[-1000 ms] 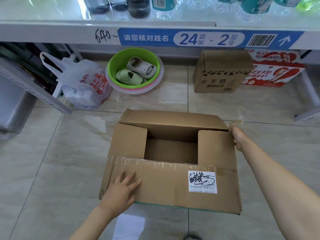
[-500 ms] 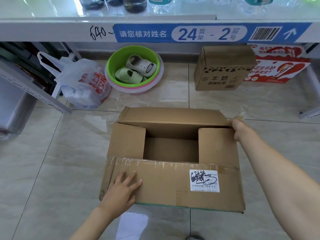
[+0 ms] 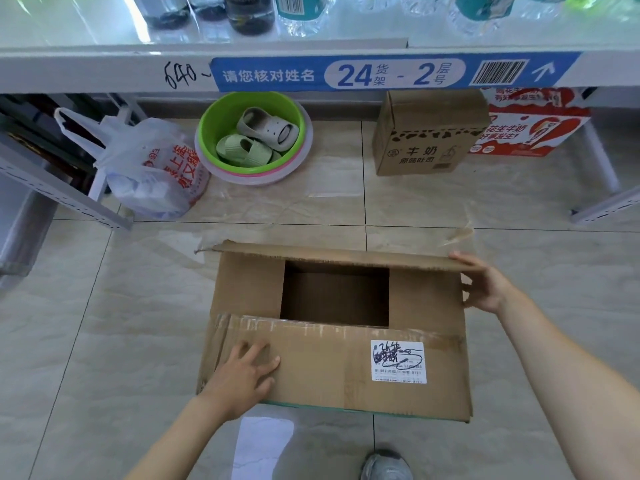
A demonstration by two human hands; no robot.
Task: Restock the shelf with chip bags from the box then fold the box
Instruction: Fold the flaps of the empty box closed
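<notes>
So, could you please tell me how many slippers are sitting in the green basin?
2 visible: a grey slipper toward the basin's back right and a green slipper in front of it; another may be hidden beneath.

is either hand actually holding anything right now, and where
The right hand holds the cardboard box at the right end of its far flap. The left hand grips nothing; it presses flat on the near flap.

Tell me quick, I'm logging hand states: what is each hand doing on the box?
Left hand: open, fingers flat, pressing the near flap of the cardboard box.
Right hand: gripping the box's far right corner.
</notes>
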